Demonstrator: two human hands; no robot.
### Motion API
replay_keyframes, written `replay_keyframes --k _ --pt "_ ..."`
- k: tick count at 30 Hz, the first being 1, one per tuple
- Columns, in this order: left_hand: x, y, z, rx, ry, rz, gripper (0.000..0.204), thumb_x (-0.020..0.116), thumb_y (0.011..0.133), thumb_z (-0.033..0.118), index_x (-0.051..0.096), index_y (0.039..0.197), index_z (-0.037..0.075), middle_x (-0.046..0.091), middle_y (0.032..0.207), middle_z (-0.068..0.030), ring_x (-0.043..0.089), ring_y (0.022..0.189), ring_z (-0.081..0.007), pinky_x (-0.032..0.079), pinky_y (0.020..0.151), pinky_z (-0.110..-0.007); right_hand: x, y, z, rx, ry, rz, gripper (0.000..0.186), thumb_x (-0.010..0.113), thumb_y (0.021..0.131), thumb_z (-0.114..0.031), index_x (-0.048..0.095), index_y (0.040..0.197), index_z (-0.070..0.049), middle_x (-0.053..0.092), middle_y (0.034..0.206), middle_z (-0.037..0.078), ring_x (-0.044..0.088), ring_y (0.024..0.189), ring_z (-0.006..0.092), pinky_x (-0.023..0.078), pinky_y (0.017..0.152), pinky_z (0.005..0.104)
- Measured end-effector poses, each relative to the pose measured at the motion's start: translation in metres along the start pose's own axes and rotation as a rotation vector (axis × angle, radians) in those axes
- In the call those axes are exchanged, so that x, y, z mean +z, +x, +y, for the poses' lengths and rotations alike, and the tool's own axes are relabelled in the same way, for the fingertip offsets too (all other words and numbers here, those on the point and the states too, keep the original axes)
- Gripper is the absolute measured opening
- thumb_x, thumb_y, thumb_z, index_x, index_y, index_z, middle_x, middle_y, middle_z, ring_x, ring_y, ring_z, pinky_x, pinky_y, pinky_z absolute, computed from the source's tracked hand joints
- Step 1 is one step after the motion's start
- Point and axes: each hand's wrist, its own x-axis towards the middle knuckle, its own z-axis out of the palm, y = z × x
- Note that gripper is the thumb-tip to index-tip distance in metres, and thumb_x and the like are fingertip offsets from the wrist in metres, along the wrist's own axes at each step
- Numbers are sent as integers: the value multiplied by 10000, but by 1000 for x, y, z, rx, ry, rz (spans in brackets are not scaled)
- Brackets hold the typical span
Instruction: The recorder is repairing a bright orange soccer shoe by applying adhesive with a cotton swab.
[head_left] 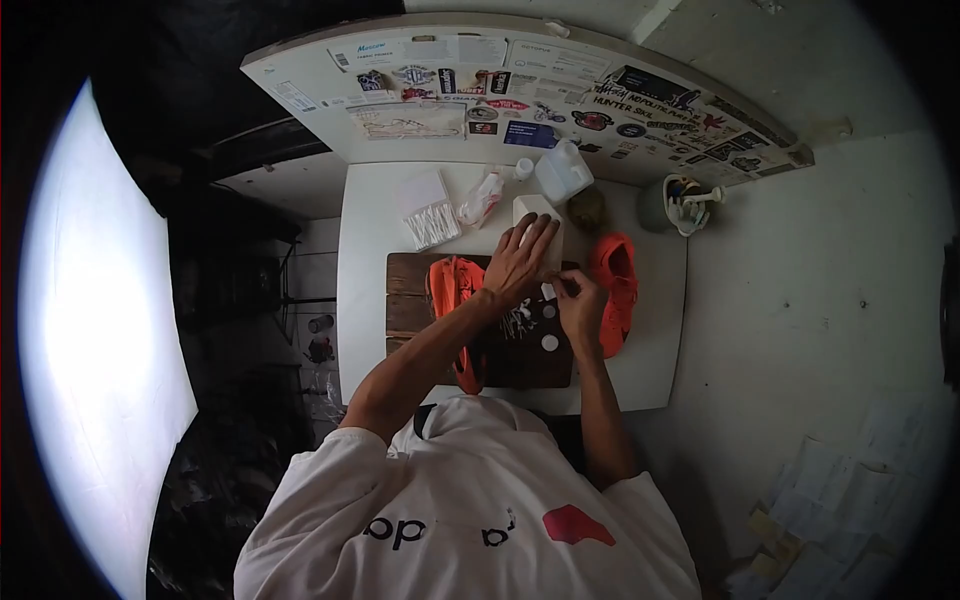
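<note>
My left hand (522, 258) reaches over the middle of the wooden board (408, 300), its fingers stretched out on a pale, box-like object (545, 215). Just right of it, my right hand (580, 305) has thumb and fingers pinched on a small white piece (548, 291). One orange shoe (450, 292) lies on the board under my left forearm, partly hidden by it; the other (617, 265) is on the white table (365, 230), right of the board. Small white scraps (515, 322) and a white disc (549, 343) lie on the board.
Along the back are a box of cotton swabs (430, 222), a crumpled bag (482, 198), a small white bottle (523, 170), a translucent jug (562, 172), a brownish lump (588, 210) and a bucket (683, 200) with tools. A sticker-covered panel (420, 75) stands behind; a bright panel (100, 330) is left.
</note>
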Motion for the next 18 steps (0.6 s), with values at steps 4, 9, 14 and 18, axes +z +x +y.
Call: replay_keyframes --k 4,9,14,18 --pt "-1 4 5 -20 -25 5 1052 846 771 339 304 1626 53 389 1620 -165 351 1514 -378 367 1196 -499 -3 -1 -2 -97 34 87 155 839 862 -101 737 949 -22 712 827 122 695 760 279 522 677 407" --pt "-13 20 -1 -77 -98 -5 1098 861 719 294 283 1612 21 403 1590 -199 365 1494 -400 375 1194 -503 -9 11 -7 -80 94 58 153 796 844 -56 683 942 -21 701 839 127 692 758 273 531 675 405" --pt "-15 39 -25 -96 -130 43 1188 940 616 359 331 1570 -4 446 1535 -236 416 1438 -441 391 1204 -524 -20 37 -36 -216 -146 -11 156 729 862 -46 664 1002 -19 692 940 152 696 795 344 552 702 458" --pt "-14 44 -38 -168 -114 -9 1181 946 609 363 345 1555 -12 455 1533 -233 425 1438 -439 400 1197 -527 -27 53 -52 -458 -339 -52 159 712 874 -55 683 1026 -20 676 1039 178 699 881 389 568 758 489"
